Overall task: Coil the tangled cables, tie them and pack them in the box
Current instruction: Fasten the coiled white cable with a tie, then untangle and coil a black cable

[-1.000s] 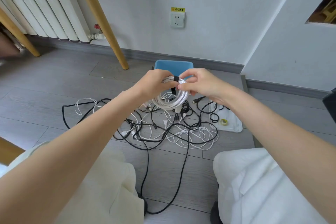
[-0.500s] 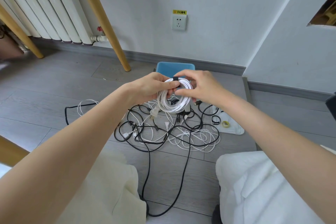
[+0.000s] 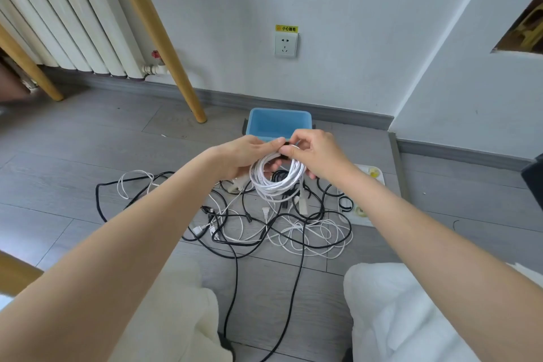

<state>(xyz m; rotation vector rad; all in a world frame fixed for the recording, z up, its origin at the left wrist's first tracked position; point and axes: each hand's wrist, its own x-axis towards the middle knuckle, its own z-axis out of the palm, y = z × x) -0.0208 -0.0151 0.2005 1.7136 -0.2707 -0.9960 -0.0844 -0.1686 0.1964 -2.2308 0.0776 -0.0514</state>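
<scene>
Both hands, left [image 3: 246, 153] and right [image 3: 316, 153], are pinching the white coil [image 3: 274, 182] with curled fingers. They are hovering just before the blue box [image 3: 279, 123]. Tangled cables [image 3: 273, 229] are lying below the coil.

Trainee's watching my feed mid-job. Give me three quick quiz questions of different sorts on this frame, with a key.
1. True or false: the blue box already holds a coiled cable.
2. What do the left hand and right hand hold together?
A. a black cable
B. the white cable coil
C. a tape roll
3. Fill in: the tangled cables lie on the ____.

Key: 1 false, its visible inside looks empty; 2 B; 3 floor.
</scene>
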